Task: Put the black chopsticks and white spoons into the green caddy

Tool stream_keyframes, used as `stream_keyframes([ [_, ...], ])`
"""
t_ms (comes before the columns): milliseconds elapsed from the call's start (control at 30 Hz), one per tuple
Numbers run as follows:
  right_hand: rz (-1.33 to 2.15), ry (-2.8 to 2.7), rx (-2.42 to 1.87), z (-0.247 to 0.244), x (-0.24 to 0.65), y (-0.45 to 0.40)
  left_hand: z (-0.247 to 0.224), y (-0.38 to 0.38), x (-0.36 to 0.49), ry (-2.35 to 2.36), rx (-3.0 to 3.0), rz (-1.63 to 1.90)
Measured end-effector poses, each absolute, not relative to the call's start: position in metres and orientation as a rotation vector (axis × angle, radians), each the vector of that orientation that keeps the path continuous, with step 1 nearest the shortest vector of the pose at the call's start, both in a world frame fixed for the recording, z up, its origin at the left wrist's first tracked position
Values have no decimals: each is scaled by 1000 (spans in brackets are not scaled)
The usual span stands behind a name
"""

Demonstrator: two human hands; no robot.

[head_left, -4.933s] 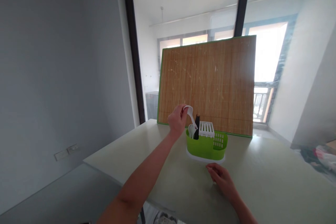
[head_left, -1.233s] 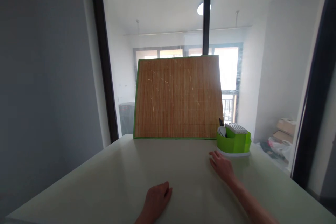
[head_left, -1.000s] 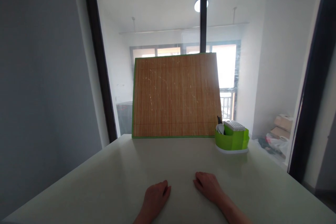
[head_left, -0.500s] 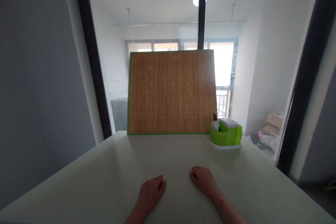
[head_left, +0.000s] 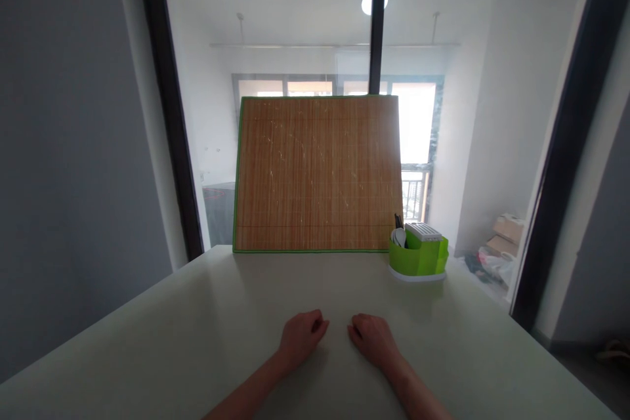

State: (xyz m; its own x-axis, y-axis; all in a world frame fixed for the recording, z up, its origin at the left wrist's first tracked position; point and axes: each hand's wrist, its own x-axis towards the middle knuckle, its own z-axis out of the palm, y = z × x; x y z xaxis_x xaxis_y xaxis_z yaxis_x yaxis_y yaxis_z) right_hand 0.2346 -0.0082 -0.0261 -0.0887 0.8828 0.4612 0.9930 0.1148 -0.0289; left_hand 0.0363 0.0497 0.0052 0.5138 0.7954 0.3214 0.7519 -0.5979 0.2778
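My left hand is curled closed, low over the pale table, with nothing visible in it. Facing it across a small gap, my right hand is also curled into a loose fist on the table, and no object shows in it. Beyond both hands, a brown bamboo-slat board with a green edge stands upright at the table's far side. The green caddy on a white base stands at the board's lower right corner, holding spoons and dark-handled utensils.
Behind the board is a glass partition with a dark vertical bar. Dark frame posts rise at the left and right. Cardboard boxes and plastic bags lie beyond the glass at the right.
My left hand has moved forward and to the right, nearer my right hand. Both remain closed. The view has shifted slightly, so the board and caddy appear a little further left.
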Motion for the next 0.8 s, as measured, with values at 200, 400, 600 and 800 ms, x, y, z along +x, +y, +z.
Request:
stream_keyframes([
  [200,-426,-2009,-1818,-27,232,-7,70,52,163,884,2833,757],
  [400,-433,-1977,-1782,-29,231,-7,108,57,257,869,2917,617],
  [600,-436,-1954,-1728,-27,229,-9,104,71,293,985,2899,304],
  [800,-405,-1927,-1744,-21,228,-14,98,81,306,1054,2897,224],
])
